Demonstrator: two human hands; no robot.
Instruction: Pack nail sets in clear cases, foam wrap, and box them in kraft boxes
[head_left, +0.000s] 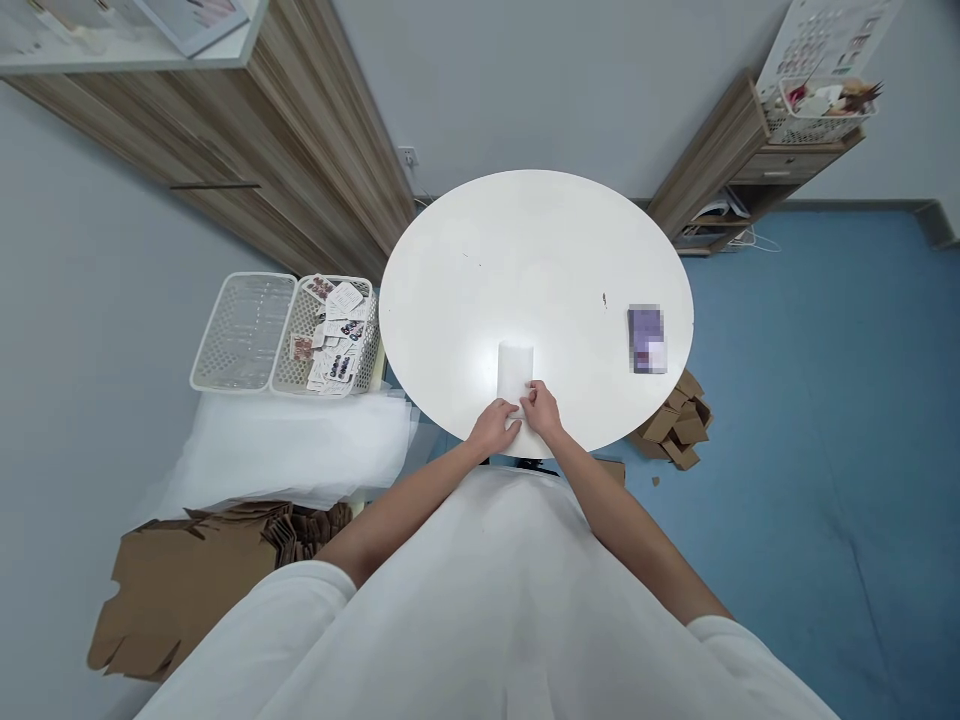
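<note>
A flat, whitish, partly see-through rectangular packet (pixel 515 368) lies on the white oval table (pixel 536 240), close to its near edge. What is inside it, if anything, I cannot make out. My left hand (pixel 493 426) grips the packet's lower left corner, its thumb and fingers bent at the near edge. From the right, my right hand (pixel 541 410) pinches the lower right part, fingertips on the packet's side. The two hands are close together, with a small gap between them.
A blurred purple item (pixel 646 338) lies at the table's right. Left of the table stand a white basket (pixel 377 335) of printed cards and another white basket (pixel 204 350). Translucent sheets (pixel 300 445) and flattened cardboard boxes (pixel 187 580) lie below; more cardboard (pixel 679 425) sits on the floor.
</note>
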